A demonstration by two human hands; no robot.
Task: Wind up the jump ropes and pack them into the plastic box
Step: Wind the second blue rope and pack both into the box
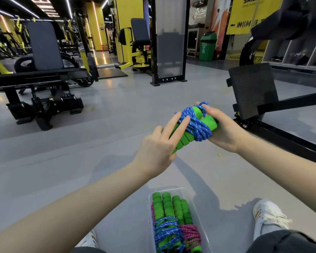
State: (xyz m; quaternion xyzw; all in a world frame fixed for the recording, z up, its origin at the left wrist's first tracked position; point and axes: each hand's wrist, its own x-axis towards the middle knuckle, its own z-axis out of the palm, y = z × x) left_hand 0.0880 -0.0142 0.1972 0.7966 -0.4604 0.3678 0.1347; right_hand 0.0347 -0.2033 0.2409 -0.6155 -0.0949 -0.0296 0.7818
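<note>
**Rope bundle held over the box**

The person is holding a wound jump rope in the air between both hands, above the grey floor and well clear of the box. Its two green handles are lying side by side. Their long axis is running slantwise, the near end pointing down toward the left palm and the far end pointing up and away to the right. The blue cord is wrapping round the middle of the handles.

The right hand is gripping the far end, its fingers curling round the handles, with a loop of cord lying over the fingertips. The left hand is resting on the near end with its fingers straight and spread, two of them touching the cord.

The clear box is sitting on the floor between the person's shoes. Two more bundles are lying in it side by side, one blue-corded and one pink-corded. Their handles are lying lengthwise along the box.
</note>
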